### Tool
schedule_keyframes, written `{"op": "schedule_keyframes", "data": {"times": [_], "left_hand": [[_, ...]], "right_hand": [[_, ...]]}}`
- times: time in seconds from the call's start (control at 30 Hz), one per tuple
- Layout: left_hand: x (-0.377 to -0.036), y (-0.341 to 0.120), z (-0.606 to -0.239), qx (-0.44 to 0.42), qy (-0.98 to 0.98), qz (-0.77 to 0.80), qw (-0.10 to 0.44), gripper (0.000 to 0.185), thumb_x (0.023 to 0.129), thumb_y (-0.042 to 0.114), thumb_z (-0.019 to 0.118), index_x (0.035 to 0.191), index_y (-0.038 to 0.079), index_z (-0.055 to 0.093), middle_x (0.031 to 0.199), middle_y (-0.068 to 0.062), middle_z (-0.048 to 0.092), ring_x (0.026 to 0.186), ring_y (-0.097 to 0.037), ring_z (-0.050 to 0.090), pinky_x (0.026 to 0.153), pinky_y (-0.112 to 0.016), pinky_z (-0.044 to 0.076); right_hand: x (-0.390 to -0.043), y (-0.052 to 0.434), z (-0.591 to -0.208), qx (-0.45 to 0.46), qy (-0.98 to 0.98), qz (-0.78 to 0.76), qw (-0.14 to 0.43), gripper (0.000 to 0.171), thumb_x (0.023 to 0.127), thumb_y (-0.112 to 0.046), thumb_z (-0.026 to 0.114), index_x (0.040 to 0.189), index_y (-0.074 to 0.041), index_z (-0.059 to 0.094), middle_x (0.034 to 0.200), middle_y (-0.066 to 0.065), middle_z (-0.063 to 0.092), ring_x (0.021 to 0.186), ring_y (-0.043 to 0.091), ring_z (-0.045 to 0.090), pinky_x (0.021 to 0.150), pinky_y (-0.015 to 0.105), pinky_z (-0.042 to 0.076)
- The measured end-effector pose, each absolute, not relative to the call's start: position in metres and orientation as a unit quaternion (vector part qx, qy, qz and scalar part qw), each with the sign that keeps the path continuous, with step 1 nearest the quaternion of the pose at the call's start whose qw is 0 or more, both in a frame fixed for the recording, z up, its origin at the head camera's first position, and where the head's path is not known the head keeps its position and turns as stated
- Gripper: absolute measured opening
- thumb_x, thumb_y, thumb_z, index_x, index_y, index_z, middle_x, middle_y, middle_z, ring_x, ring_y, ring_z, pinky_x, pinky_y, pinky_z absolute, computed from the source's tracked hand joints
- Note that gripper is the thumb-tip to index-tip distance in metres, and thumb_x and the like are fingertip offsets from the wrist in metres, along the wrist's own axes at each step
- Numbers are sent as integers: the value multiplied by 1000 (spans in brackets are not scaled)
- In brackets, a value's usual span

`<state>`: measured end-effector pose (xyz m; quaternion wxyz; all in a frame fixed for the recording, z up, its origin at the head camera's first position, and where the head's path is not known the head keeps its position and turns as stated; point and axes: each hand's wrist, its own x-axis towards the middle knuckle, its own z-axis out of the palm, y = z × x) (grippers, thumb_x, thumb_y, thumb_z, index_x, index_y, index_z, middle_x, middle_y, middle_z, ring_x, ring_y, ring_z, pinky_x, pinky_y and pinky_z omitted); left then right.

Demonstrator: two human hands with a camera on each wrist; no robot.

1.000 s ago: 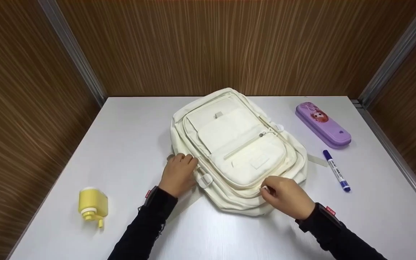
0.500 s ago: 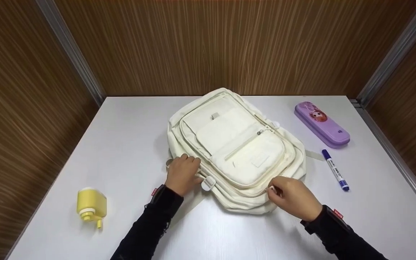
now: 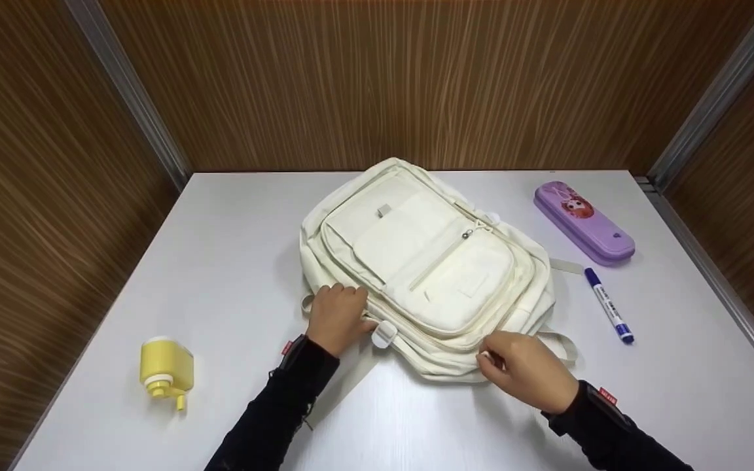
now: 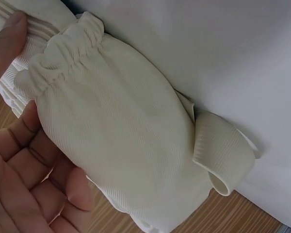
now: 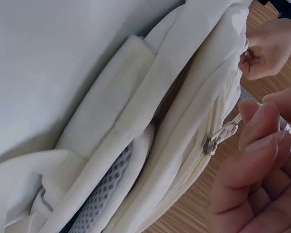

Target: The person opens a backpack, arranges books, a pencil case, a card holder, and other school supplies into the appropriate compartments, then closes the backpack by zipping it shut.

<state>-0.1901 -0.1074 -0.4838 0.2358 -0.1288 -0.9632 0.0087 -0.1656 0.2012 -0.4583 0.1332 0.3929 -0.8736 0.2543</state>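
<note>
A cream backpack (image 3: 410, 255) lies at an angle on the white table, its front pocket facing up. My left hand (image 3: 338, 317) grips its left side beside a white strap buckle (image 3: 385, 333). In the left wrist view, the thumb and fingers (image 4: 26, 160) hold the edge by the gathered side pocket (image 4: 121, 126). At the bag's lower right, my right hand (image 3: 531, 369) pinches a zipper pull (image 5: 228, 131). The right wrist view shows its metal slider (image 5: 210, 145) on the zipper track, with a grey mesh panel (image 5: 104, 189) below the straps.
A purple pencil case (image 3: 583, 222) lies at the back right, with a blue-capped marker (image 3: 609, 305) in front of it. A yellow hand-crank pencil sharpener (image 3: 167, 366) stands at the left. Wood-grain panels (image 3: 377, 85) enclose the table's back and sides.
The backpack has turned and shifted slightly left, my left hand moving with its side. My right hand keeps its pinch and is slightly lower. A strap loop now shows beside it.
</note>
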Motion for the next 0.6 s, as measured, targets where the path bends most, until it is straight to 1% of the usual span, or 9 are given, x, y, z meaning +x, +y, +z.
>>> {"op": "schedule_keyframes", "data": {"times": [0.17, 0.3, 0.4, 0.5, 0.6], "left_hand": [[-188, -102, -483, -124, -964, 13, 233, 51, 59, 56, 83, 79, 13, 64, 67, -3, 68, 66, -23, 63, 59, -35, 46], [-189, -100, -484, -118, -966, 17, 228, 52, 59, 58, 82, 79, 13, 64, 68, -3, 69, 66, -23, 63, 60, -34, 46], [-188, -99, -484, -114, -968, 20, 224, 53, 60, 59, 82, 81, 13, 65, 70, -3, 69, 67, -23, 64, 60, -35, 46], [-188, -99, -484, -112, -968, 18, 225, 54, 60, 58, 82, 82, 12, 65, 71, -4, 70, 67, -23, 64, 60, -35, 47], [-187, -99, -485, -114, -967, 16, 229, 54, 60, 58, 82, 83, 12, 64, 71, -4, 70, 67, -23, 64, 60, -35, 48]], "right_hand": [[-162, 190, -462, 420, -865, 229, 149, 25, 75, -3, 70, 67, -19, 52, 62, -15, 40, 59, -4, 35, 54, 14, 32], [-165, 183, -463, 404, -869, 236, 159, 24, 75, -2, 70, 68, -18, 53, 62, -16, 39, 58, -3, 35, 53, 15, 32], [-168, 178, -462, 398, -873, 236, 156, 25, 77, -3, 69, 67, -18, 52, 62, -15, 38, 57, -3, 34, 52, 15, 32], [-171, 173, -460, 394, -881, 221, 140, 25, 79, -6, 69, 65, -18, 50, 61, -15, 37, 56, -1, 34, 52, 17, 32], [-172, 171, -460, 392, -893, 194, 107, 29, 80, -8, 67, 62, -17, 46, 59, -14, 33, 55, 1, 31, 52, 19, 30]]}}
